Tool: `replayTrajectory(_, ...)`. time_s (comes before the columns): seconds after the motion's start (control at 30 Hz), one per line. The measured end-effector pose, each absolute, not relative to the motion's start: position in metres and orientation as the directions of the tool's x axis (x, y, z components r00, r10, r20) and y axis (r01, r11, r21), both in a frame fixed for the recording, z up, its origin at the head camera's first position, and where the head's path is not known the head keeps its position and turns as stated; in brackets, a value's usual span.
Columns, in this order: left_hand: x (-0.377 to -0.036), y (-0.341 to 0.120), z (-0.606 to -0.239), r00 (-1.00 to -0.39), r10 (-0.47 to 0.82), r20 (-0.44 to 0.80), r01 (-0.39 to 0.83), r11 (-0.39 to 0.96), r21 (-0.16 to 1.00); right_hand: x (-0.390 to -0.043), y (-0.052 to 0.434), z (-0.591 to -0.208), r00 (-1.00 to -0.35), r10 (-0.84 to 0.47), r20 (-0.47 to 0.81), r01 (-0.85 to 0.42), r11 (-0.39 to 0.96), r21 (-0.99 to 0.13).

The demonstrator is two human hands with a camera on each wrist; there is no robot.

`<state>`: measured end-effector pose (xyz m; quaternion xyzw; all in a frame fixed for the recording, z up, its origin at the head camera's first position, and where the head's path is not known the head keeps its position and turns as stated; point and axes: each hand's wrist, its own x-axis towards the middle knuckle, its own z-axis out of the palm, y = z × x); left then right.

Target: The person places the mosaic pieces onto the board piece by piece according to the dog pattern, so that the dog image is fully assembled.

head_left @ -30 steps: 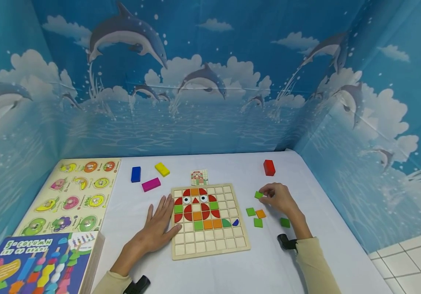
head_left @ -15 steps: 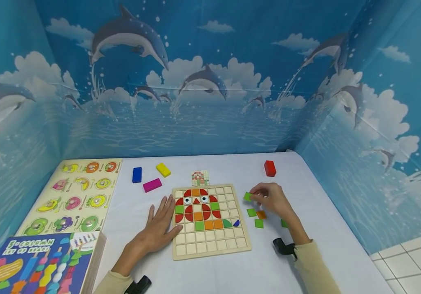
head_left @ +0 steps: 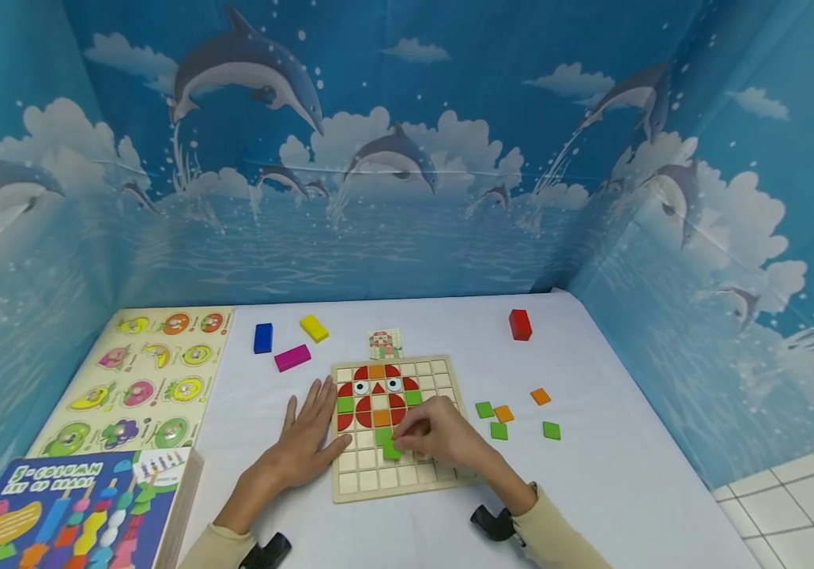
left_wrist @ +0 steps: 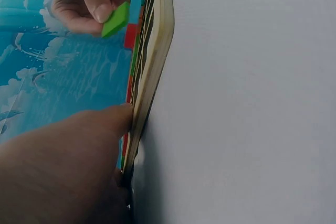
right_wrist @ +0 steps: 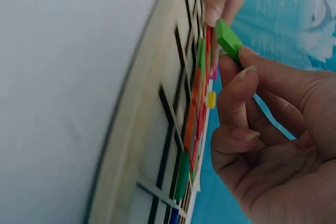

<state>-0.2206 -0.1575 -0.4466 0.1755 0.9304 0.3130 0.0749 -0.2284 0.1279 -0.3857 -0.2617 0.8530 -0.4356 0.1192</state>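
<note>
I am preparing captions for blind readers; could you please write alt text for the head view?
A person's right hand pinches a green tile over a wooden grid board partly filled with red, orange and green tiles, while the left hand rests flat at the board's left edge. Loose tiles lie on the white table to the right.

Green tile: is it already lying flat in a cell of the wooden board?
No: the right hand pinches the green tile clear of the wooden board.

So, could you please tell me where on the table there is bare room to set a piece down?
Bare cloth lies between the red block and the grid board, and along the near edge right of the right hand. It is crowded around the loose tiles and at the left by the fruit puzzle.
</note>
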Motion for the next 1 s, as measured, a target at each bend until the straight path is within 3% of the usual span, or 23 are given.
replayTrajectory(0.47,-0.220,-0.157,-0.447,-0.929,0.370,-0.024,0.282,0.748,0.601,-0.216,0.109,-0.393,-0.830,-0.551,0.088,-0.448,0.563,-0.695)
replayTrajectory(1.0,-0.217,-0.157,-0.444,-0.928,0.372,-0.006,0.287,0.728,0.623,-0.216,0.112,-0.388,-0.804,-0.592,0.048,-0.462,0.572,-0.678)
